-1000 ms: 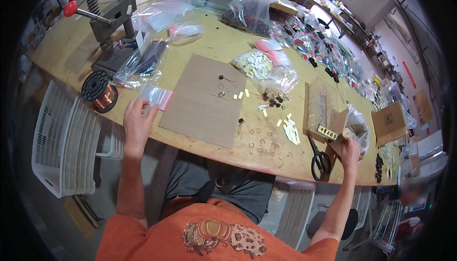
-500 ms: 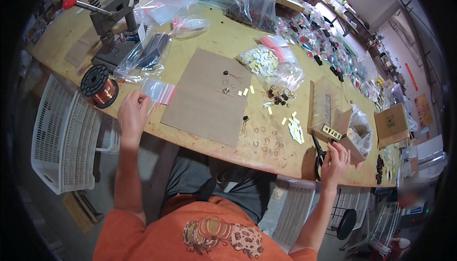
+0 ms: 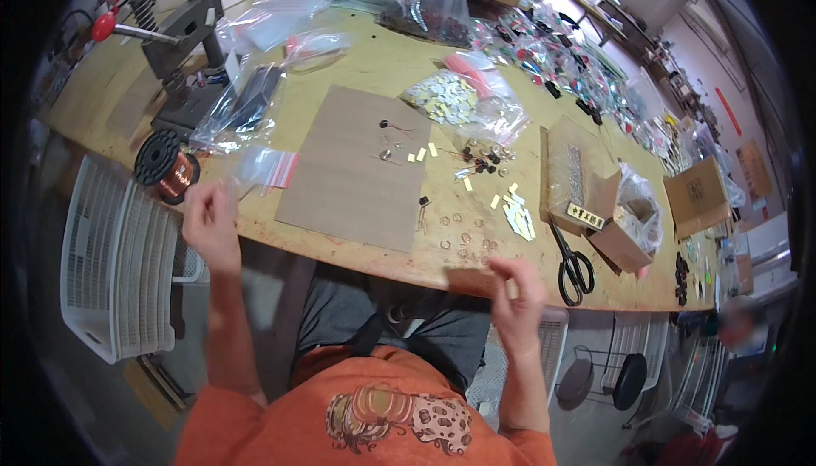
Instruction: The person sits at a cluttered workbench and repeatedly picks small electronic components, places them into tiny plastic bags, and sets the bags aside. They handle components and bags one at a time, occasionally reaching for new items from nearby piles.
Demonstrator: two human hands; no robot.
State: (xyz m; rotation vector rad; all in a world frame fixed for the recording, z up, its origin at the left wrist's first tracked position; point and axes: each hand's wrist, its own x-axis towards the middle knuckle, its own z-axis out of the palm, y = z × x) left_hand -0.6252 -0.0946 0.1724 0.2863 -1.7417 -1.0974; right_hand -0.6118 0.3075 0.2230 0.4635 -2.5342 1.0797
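Observation:
My left hand (image 3: 212, 221), fingers curled together and slightly blurred, is over the table's front edge beside a black spool of copper wire (image 3: 174, 169). Whatever its fingertips pinch, if anything, is too small to make out. Small clear zip bags with red-striped tops (image 3: 279, 169) lie just right of it. My right hand (image 3: 517, 298), fingers bent and apart with nothing visible in them, hovers at the front edge. Small copper wire rings (image 3: 464, 238) lie beyond it. Black-handled scissors (image 3: 575, 275) rest to its right, apart from the hand.
A brown cardboard sheet (image 3: 353, 177) carries small black parts with thin wires. Cream strips (image 3: 518, 218), a bag of small pale pieces (image 3: 442, 96) and a clear box (image 3: 561, 169) lie rightward. A hand press (image 3: 183, 67) stands at the left; an open carton (image 3: 620, 241) is at the right.
My right hand has moved left, away from the scissors, which now show fully. My left hand has drawn left and down from the small zip bags toward the table edge.

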